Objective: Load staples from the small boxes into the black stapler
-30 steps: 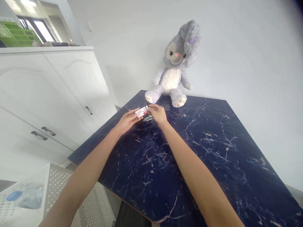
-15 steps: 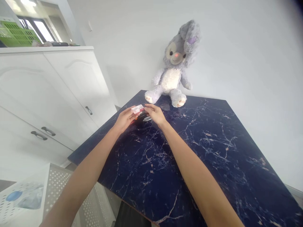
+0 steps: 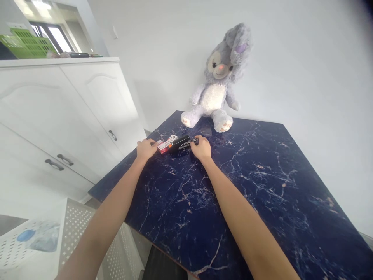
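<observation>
A: Left hand [image 3: 146,149]?
B: Fingers touching left end of red-and-white box [image 3: 164,147]. Gripping? Can't tell.
A: Right hand [image 3: 202,148]?
B: Thumb and fingers at right end of black stapler [image 3: 181,140]; grip unclear.
A: Where?
B: On table [image 3: 233,175], near far-left corner, box left of stapler. Plush toy [image 3: 214,97] sits at far edge.
</observation>
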`<move>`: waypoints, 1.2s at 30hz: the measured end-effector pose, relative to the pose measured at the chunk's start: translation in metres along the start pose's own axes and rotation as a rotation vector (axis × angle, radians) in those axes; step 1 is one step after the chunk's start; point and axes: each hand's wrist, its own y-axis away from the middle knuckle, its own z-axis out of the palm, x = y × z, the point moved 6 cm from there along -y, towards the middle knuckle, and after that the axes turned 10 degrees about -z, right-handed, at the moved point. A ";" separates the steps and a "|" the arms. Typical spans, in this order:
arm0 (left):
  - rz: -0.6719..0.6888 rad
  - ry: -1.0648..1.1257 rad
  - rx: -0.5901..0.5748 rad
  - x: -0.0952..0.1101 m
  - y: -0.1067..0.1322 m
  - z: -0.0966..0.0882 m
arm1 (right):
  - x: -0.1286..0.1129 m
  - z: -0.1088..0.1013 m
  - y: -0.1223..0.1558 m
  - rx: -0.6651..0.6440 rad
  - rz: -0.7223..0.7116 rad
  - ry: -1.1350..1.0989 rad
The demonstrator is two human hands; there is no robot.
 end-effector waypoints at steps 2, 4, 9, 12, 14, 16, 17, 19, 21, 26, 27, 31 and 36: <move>0.163 -0.069 -0.054 0.015 0.004 0.005 | -0.002 0.000 0.000 0.003 0.004 0.006; 0.349 -0.144 -0.130 0.031 0.012 0.012 | -0.001 -0.001 0.001 -0.006 0.012 0.005; 0.417 -0.199 -0.195 0.040 0.020 0.010 | -0.001 0.000 0.002 -0.032 -0.004 0.021; 0.420 -0.258 -0.251 0.038 0.021 0.008 | -0.001 0.001 0.001 -0.023 -0.012 0.030; 0.420 -0.262 -0.224 0.036 0.019 0.005 | 0.000 0.002 0.001 -0.016 -0.020 0.029; 0.356 -0.251 -0.099 0.032 0.013 -0.002 | 0.002 0.004 0.000 -0.014 -0.027 0.028; 0.303 -0.265 -0.029 0.028 0.010 -0.006 | 0.002 0.004 0.000 -0.015 -0.030 0.029; 0.187 -0.337 0.042 0.020 0.006 -0.009 | 0.002 0.005 0.000 -0.018 -0.036 0.034; 0.138 -0.391 0.056 0.018 0.006 -0.009 | 0.001 0.005 0.000 -0.016 -0.036 0.034; 0.442 -0.197 0.009 0.048 0.029 0.005 | 0.000 0.003 0.002 -0.017 -0.030 0.023; 0.511 -0.175 -0.079 0.054 0.036 0.014 | 0.000 0.003 0.001 -0.018 -0.035 0.025; 0.560 -0.166 -0.237 0.061 0.051 0.043 | -0.004 0.009 0.001 -0.098 -0.100 -0.020; 0.480 -0.142 -0.218 0.058 0.049 0.049 | -0.016 0.019 0.005 -0.243 -0.155 -0.247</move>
